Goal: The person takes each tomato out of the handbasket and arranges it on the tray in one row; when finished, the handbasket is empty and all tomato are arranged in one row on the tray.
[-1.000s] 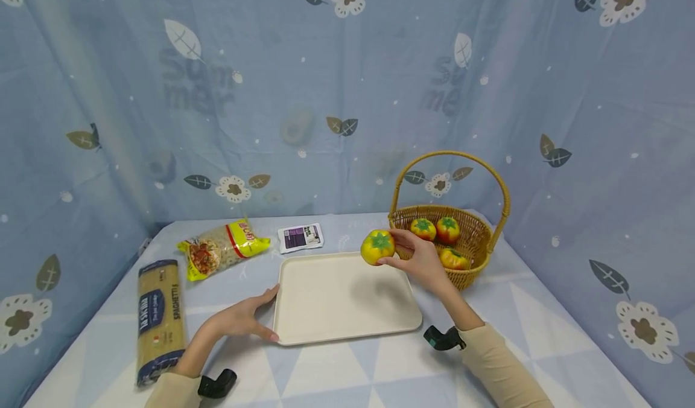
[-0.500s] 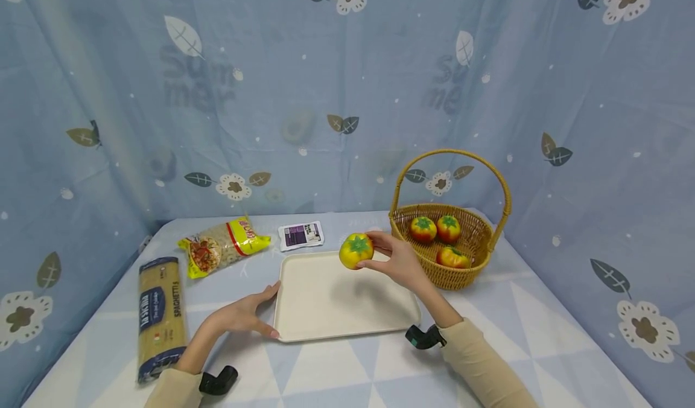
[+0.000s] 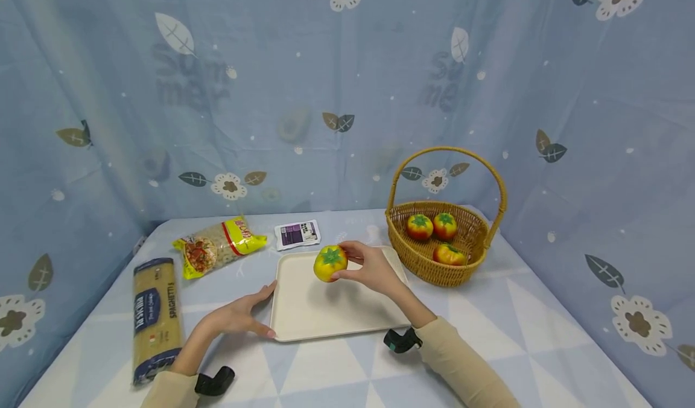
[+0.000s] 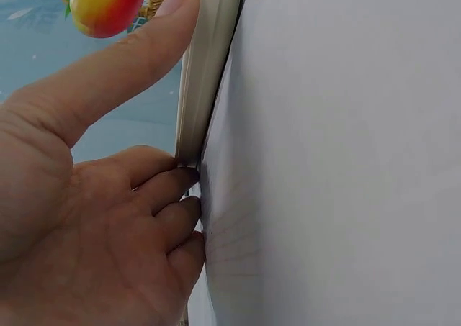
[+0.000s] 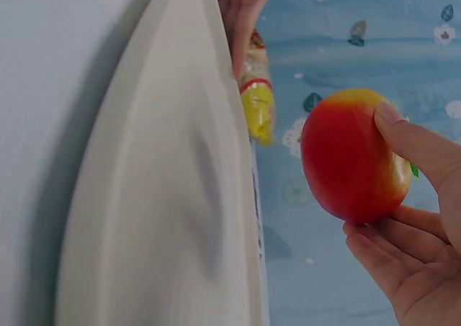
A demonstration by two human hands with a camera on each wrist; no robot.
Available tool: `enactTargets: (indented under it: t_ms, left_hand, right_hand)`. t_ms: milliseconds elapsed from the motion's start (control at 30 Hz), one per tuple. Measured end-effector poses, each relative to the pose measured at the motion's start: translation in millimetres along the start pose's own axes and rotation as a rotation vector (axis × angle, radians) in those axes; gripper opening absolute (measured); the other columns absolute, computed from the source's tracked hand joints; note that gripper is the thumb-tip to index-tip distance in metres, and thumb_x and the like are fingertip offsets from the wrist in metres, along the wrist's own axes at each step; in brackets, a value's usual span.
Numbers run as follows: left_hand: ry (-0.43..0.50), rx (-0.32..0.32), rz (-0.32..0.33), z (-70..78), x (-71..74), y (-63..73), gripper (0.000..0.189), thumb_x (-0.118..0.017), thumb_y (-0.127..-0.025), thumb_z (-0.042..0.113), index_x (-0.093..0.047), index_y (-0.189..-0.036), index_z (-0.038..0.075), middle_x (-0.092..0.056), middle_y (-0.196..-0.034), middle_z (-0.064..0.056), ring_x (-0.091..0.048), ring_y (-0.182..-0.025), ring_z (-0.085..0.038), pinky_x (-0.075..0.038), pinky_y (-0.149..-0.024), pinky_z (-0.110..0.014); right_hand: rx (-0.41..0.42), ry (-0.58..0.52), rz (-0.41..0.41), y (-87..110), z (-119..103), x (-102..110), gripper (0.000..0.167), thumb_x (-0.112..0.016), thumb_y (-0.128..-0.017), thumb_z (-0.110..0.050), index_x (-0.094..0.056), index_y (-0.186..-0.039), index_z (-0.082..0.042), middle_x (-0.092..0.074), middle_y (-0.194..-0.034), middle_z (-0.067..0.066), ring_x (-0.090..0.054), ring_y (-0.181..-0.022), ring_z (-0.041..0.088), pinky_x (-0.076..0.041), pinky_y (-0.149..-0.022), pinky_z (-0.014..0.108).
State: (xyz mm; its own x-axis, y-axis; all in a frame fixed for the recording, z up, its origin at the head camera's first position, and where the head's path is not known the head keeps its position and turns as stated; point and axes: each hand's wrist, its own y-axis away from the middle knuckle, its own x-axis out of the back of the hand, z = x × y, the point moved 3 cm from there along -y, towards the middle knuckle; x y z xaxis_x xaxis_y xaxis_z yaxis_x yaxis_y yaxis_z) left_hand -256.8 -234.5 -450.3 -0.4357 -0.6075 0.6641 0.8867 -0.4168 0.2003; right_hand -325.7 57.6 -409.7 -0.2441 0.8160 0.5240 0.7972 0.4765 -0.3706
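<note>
My right hand [image 3: 371, 267] holds a yellow-and-red tomato [image 3: 330, 264] with a green star-shaped top, pinched between thumb and fingers. It is raised over the cream rectangular tray [image 3: 326, 320], and a shadow falls on the tray below. In the right wrist view the tomato [image 5: 353, 160] shows its red underside, thumb on one side and fingertips on the other. My left hand [image 3: 236, 316] rests against the tray's left side with thumb and fingers spread. Close up in the left wrist view, the thumb [image 4: 137, 67] lies along the tray rim [image 4: 205, 67].
A wicker basket [image 3: 423, 269] with a tall handle stands at the back right, with 3 more tomatoes [image 3: 420, 227] inside. Behind the tray lies a small white-and-purple packet [image 3: 297, 235]. A yellow noodle bag [image 3: 217, 248] and a spaghetti pack [image 3: 156, 323] lie to the left.
My right hand has carried the tomato leftward, away from the basket, and slightly lower over the tray. My left hand has stayed at the tray's left side.
</note>
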Motion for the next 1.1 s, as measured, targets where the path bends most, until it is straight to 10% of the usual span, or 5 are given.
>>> enactTargets:
  t_ms: [300, 1100]
  left_hand:
    - [-0.004, 0.011, 0.003, 0.9, 1.6, 0.1, 0.115, -0.087, -0.068, 0.033, -0.015, -0.153, 0.001, -0.012, -0.153, -0.032, -0.010, -0.140, -0.050, -0.010, -0.112, -0.063]
    - [-0.013, 0.010, -0.002, -1.7, -1.1, -1.9, 0.114, -0.086, -0.071, 0.034, -0.015, -0.153, 0.001, -0.013, -0.154, -0.031, -0.012, -0.140, -0.049, -0.013, -0.112, -0.063]
  right_hand:
    - [-0.005, 0.056, -0.039, -7.2, -1.4, -23.4, 0.061, -0.084, -0.074, -0.023, -0.059, -0.125, -0.002, -0.064, -0.121, 0.012, -0.063, -0.110, 0.021, -0.051, -0.090, 0.023]
    - [-0.148, 0.001, -0.148, -24.5, -0.5, -79.4, 0.058, -0.082, -0.077, -0.022, -0.058, -0.126, -0.001, -0.063, -0.125, 0.013, -0.061, -0.114, 0.023, -0.050, -0.094, 0.024]
